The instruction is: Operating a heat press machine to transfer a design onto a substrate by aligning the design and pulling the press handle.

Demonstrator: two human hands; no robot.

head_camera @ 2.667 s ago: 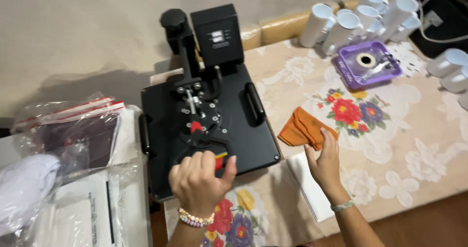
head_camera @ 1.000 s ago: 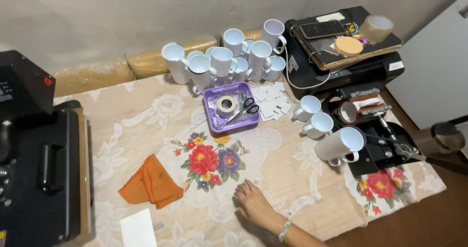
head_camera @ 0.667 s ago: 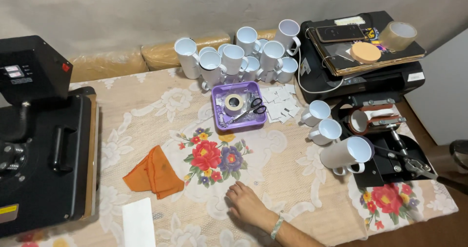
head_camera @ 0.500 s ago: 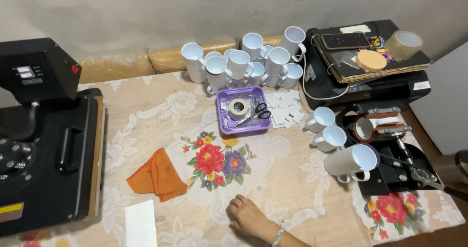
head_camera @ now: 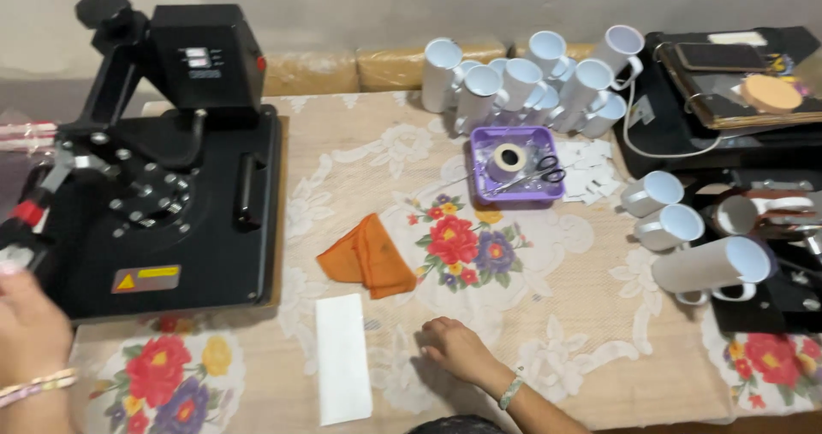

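Observation:
My left hand (head_camera: 30, 335) is at the lower left edge, blurred, just below the red and black handle (head_camera: 21, 228) of the black heat press (head_camera: 171, 203). Whether its fingers close on the handle is unclear. My right hand (head_camera: 454, 348) lies flat, palm down, on the floral tablecloth (head_camera: 548, 314) and holds nothing. A white paper strip (head_camera: 342, 370) lies just left of that hand. A crumpled orange cloth (head_camera: 370, 256) sits above the strip, beside the press.
A purple tray (head_camera: 479, 156) holding a tape roll and scissors stands mid-table. White mugs (head_camera: 531, 79) cluster at the back. Three more mugs (head_camera: 672, 224) lie at the right near a black mug press (head_camera: 771, 297). A black printer (head_camera: 685, 134) with stacked items is far right.
The view has swung left, bringing the whole heat press back in. My left hand has come into view by the press handle. My right hand stays flat on the cloth.

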